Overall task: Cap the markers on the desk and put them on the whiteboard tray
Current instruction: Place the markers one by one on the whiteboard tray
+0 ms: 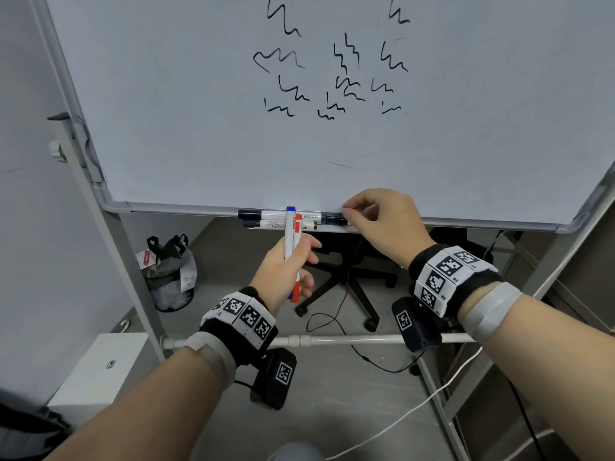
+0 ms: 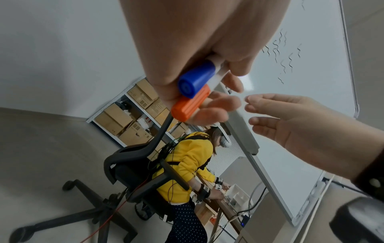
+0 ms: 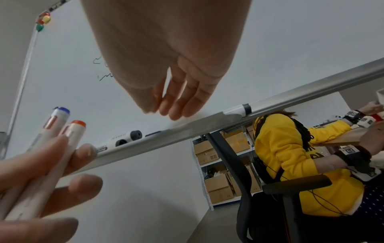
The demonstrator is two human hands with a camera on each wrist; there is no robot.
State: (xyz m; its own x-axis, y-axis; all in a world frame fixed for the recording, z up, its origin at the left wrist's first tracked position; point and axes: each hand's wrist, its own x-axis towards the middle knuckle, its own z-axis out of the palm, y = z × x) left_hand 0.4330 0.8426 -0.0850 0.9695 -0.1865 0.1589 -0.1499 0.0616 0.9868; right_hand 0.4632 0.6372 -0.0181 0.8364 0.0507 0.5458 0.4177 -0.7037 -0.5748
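Observation:
My left hand (image 1: 299,261) grips two capped markers upright just below the whiteboard tray (image 1: 342,229): a blue marker (image 1: 290,234) and a red marker (image 1: 299,224), caps pointing down. Their blue cap (image 2: 197,78) and orange-red cap (image 2: 191,105) fill the left wrist view. Several black markers (image 1: 276,215) lie in the tray, also visible as black markers (image 3: 124,139) from below. My right hand (image 1: 376,217) hovers at the tray's right end beside a black marker end (image 1: 336,221), fingers (image 3: 176,102) relaxed and holding nothing.
The whiteboard (image 1: 199,111) carries black scribbles. Behind its stand are an office chair (image 1: 349,277), a bagged bin (image 1: 169,277), a white box (image 1: 100,367) and floor cables. A crossbar (image 1: 332,341) spans the stand. A person in yellow (image 3: 290,156) works at a desk.

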